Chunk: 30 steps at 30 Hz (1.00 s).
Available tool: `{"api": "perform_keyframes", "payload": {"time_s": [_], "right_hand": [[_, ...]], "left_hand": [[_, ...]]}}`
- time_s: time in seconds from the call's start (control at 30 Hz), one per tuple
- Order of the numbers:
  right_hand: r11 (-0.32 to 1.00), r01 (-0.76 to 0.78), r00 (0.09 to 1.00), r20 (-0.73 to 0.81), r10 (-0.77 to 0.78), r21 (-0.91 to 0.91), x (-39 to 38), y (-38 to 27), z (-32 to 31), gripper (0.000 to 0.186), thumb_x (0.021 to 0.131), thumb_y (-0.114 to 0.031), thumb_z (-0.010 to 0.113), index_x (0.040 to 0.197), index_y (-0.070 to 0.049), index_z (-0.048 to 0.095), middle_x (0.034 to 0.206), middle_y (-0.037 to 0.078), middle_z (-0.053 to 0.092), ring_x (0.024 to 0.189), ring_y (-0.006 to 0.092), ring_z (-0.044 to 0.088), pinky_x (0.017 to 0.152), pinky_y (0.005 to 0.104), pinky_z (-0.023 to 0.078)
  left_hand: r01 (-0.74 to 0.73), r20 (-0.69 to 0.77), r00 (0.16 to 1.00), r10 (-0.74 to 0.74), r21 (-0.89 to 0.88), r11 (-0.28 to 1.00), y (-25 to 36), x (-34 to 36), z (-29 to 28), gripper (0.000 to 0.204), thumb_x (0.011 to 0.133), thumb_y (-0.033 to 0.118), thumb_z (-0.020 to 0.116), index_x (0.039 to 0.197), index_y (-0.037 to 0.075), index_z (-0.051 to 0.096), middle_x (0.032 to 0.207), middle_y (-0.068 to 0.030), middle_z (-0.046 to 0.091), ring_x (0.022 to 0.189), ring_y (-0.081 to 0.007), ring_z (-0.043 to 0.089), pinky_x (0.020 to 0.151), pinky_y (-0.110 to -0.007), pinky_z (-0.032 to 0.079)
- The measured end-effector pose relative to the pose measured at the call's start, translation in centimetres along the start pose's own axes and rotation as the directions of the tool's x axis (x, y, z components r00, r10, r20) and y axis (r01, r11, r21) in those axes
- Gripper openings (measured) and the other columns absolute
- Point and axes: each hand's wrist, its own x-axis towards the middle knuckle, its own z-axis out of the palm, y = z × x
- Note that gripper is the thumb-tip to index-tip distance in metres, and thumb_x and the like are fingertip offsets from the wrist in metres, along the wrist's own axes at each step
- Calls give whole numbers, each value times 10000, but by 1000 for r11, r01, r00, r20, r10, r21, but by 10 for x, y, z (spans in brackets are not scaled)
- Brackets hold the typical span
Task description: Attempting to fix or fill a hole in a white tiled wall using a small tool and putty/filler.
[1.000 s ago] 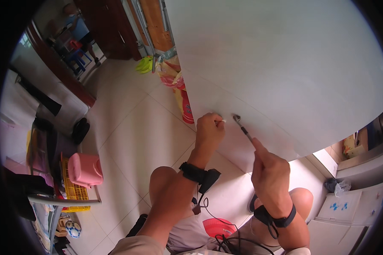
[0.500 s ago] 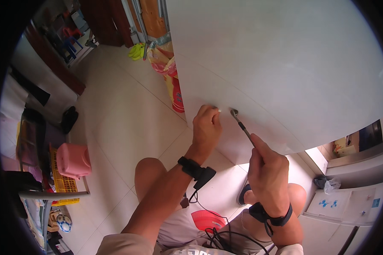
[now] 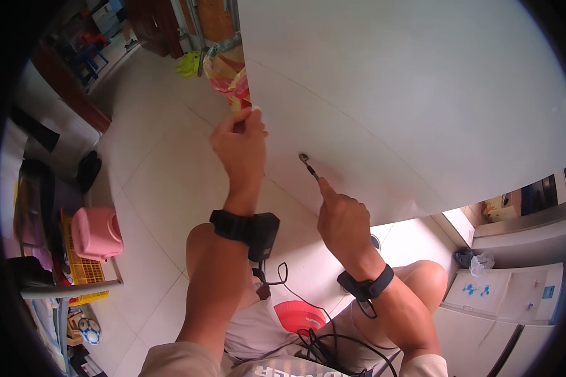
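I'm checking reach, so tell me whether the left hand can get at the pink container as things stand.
Probably not without shifting: the pink container stands off to the left, by the yellow crate, while the left hand is near the pale panel and seems to pinch a small white thing.

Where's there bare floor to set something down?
The tiled floor between the pink bin and your left hand. It's crowded around the yellow crate, and where the black cable trails by the red tub.

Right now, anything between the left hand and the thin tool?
Nothing visible stands between: only the pale panel shows behind the gap from the left hand to the thin tool, which the right hand holds.
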Motion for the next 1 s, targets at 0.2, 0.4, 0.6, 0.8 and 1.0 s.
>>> {"api": "perform_keyframes", "payload": {"time_s": [0.2, 0.4, 0.6, 0.8, 1.0], "right_hand": [[996, 62, 989, -135, -52, 65, 34, -17, 1, 499, 880, -47, 602, 1377, -17, 578, 760, 182, 674, 620, 369, 683, 573, 461, 562], [999, 6, 997, 72, -4, -35, 50, -32, 71, 472, 913, -80, 584, 1380, -12, 574, 828, 184, 703, 677, 351, 720, 616, 441, 587], [1000, -24, 999, 48, 25, -21, 62, -32, 67, 475, 923, -86, 573, 1391, -3, 568, 830, 187, 718, 725, 343, 736, 650, 434, 596], [994, -73, 991, 108, 82, -79, 36, -22, 72, 467, 912, -77, 582, 1374, -12, 588, 766, 164, 703, 692, 346, 723, 641, 442, 588], [990, -141, 990, 30, 141, -18, 4, -25, -28, 452, 886, -46, 591, 1336, -10, 616, 699, 174, 677, 638, 366, 694, 600, 460, 561]], "left_hand": [[101, -76, 991, -111, -118, 988, 18, 20, -17, 209, 920, 70, 756, 1039, -92, 697, 873, -97, 687, 714, -168, 675, 681, -299, 579], [158, -93, 981, -168, -102, 982, 14, 28, -30, 235, 921, 78, 751, 1069, -92, 685, 933, -103, 683, 752, -181, 670, 705, -302, 581], [158, -46, 985, -164, -116, 981, 23, 25, -31, 247, 915, 78, 748, 1080, -92, 678, 947, -106, 676, 766, -176, 665, 735, -297, 584], [248, 91, 966, -244, -37, 968, 5, 27, -33, 234, 893, 92, 770, 1032, -84, 702, 894, -97, 695, 739, -165, 676, 695, -287, 585], [266, 282, 894, -349, 293, 918, -8, 5, -1, 174, 837, 59, 792, 917, -78, 721, 807, -101, 715, 635, -154, 673, 600, -294, 549]]}}
